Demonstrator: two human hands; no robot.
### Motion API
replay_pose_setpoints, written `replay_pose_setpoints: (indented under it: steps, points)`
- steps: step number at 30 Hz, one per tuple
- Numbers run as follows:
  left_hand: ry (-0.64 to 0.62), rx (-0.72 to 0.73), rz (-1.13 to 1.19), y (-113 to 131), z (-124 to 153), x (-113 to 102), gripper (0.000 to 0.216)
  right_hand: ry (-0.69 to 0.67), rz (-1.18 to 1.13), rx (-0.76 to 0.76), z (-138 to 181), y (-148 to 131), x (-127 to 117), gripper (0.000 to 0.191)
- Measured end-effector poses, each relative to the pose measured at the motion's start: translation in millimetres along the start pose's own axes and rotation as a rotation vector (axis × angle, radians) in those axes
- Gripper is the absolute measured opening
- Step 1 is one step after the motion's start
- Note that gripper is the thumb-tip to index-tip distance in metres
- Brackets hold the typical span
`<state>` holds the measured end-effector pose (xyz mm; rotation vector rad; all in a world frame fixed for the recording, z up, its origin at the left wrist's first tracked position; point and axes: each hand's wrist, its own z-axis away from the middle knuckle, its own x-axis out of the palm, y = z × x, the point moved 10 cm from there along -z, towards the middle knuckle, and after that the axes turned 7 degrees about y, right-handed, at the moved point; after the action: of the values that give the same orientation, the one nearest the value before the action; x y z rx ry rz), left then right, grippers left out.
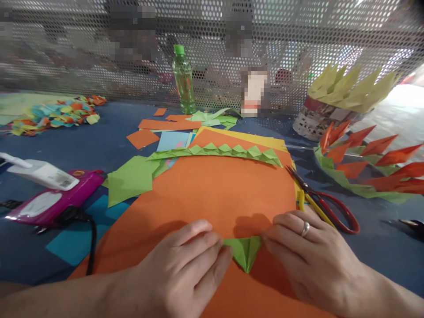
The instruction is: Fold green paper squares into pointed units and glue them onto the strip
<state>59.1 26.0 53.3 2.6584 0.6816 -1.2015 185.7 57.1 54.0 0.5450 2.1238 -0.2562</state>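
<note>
A small piece of green folded paper (246, 252) lies on large orange paper sheets (218, 194), its point facing toward me. At its left corner, my left hand (185, 265) is closed with the fingertips pressed together on the edge. My right hand (308, 256), wearing a ring, pinches the right corner; its fingertips are partly hidden. Farther up the orange sheets lies a long green paper strip (228, 152) with a row of folded points. Red-handled scissors (334, 212) rest just beyond my right hand, over something yellow.
At left are green square paper (129, 181), blue paper (74, 242) and a magenta device (62, 198) with a black cable. A green bottle (183, 84) stands near the perforated metal screen (212, 26). Orange-and-green (380, 183) and yellow paper crowns (354, 90) stand right. Colourful folded pieces (59, 115) lie back left.
</note>
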Motion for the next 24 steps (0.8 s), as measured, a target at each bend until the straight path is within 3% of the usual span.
replay_pose_setpoints:
  steps: [9, 14, 18, 21, 24]
  points:
    - [-0.090, -0.043, 0.121, -9.5, -11.6, 5.2, 0.032, -0.001, 0.020, -0.007, -0.7, -3.0, 3.4, 0.029]
    - [-0.092, -0.029, 0.207, -2.8, -14.4, 0.7, 0.032, -0.097, 0.012, 0.038, 1.5, 6.2, 15.7, 0.040]
    - [-0.088, -0.029, 0.217, -2.3, -14.2, -0.4, 0.032, 0.040, 0.017, 0.119, -0.6, 18.5, -8.3, 0.043]
    - [-0.087, -0.022, 0.221, -4.0, -13.0, 1.4, 0.032, 0.070, -0.148, 0.026, -2.3, 1.5, -18.2, 0.027]
    - [-0.075, 0.002, 0.254, -3.4, -11.2, 2.3, 0.031, -0.081, -0.318, -0.095, -3.0, -24.1, -6.0, 0.040]
